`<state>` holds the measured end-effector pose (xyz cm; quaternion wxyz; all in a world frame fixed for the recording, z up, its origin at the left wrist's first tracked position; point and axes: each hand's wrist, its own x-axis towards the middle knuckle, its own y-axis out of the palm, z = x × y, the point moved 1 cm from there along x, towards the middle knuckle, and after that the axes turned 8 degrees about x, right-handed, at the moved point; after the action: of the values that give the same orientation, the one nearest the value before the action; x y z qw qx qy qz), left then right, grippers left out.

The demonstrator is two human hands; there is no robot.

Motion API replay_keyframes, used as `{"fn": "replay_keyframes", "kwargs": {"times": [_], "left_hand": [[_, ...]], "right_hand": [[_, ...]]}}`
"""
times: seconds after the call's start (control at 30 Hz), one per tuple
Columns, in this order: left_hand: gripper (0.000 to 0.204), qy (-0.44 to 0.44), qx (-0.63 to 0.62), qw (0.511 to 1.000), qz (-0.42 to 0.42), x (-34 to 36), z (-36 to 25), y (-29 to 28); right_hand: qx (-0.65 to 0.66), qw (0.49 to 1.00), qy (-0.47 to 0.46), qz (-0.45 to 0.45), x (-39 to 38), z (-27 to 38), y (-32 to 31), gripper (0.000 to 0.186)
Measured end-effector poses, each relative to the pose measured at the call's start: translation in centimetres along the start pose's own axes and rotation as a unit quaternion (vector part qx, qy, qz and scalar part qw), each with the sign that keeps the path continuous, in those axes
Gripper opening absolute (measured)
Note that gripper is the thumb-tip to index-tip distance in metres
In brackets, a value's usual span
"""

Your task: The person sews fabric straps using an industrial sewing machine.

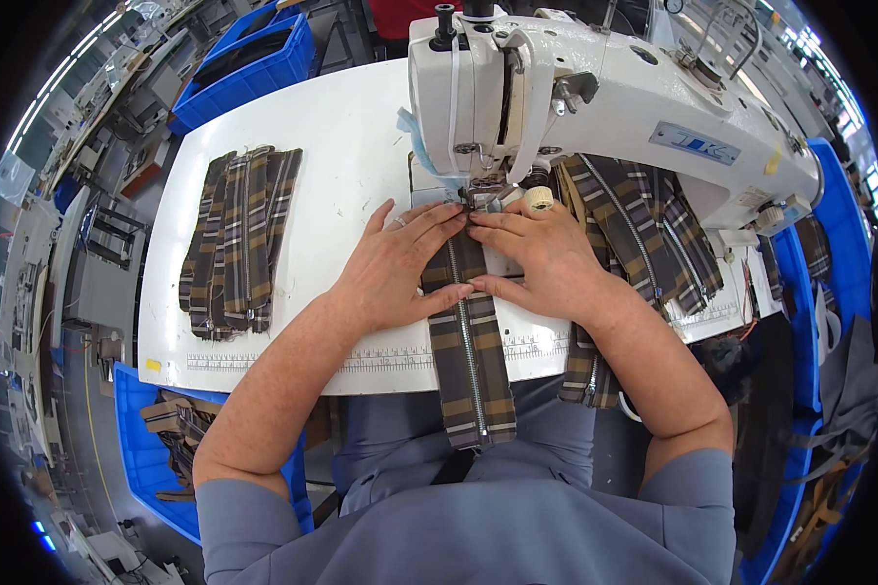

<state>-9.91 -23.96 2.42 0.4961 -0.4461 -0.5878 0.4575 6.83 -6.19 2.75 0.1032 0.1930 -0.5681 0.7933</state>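
A plaid fabric strip with a metal zipper (495, 390) lies under the white sewing machine's presser foot (483, 195) and hangs over the table's front edge. My left hand (390, 263) rests on the strip's left side, open, fingertips close to the needle area, thumb on the fabric beside the zipper. On its right side my right hand (541, 253) also lies open, fingers stretched toward the foot and thumb opposite the left one. What is beneath my fingertips is partly hidden. More zippered plaid strips lie stacked at the left (234, 239) and under the machine's arm (644, 234).
The white table (332, 117) has a printed ruler along its front edge. Blue crates stand at back left (249, 78), right (829, 244) and below left (137, 448), several holding fabric. The machine's head and arm (624, 107) span the back right. Other workbenches line the left.
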Motion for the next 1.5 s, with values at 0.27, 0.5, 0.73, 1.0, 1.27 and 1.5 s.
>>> {"fn": "replay_keyframes", "kwargs": {"times": [0.27, 0.5, 0.73, 1.0, 1.27, 1.5], "left_hand": [[0.077, 0.007, -0.01, 1.0, -0.014, 0.1, 0.3, 0.5], [0.074, 0.018, -0.023, 0.999, -0.028, 0.0, 0.3, 0.4], [0.074, 0.013, -0.039, 0.999, -0.022, 0.0, 0.2, 0.2], [0.07, 0.006, -0.058, 0.998, -0.029, 0.0, 0.2, 0.2], [0.061, 0.007, -0.085, 0.995, -0.045, 0.1, 0.7, 0.6], [0.046, -0.007, -0.075, 0.995, -0.066, 1.5, 1.6, 1.2]], "right_hand": [[-0.013, 1.0, 0.008, -0.018, 0.1, 0.2, 0.1, 0.053], [-0.008, 1.0, 0.023, -0.001, 0.1, 0.3, -0.1, 0.053], [-0.015, 0.999, 0.01, -0.026, 0.1, 0.2, 0.1, 0.054], [-0.028, 0.999, 0.024, -0.005, 0.2, 0.5, 0.0, 0.053], [-0.015, 0.999, 0.033, 0.001, 0.4, 0.5, 0.0, 0.051], [-0.011, 1.0, 0.026, -0.006, 0.4, 0.6, 0.2, 0.049]]}}
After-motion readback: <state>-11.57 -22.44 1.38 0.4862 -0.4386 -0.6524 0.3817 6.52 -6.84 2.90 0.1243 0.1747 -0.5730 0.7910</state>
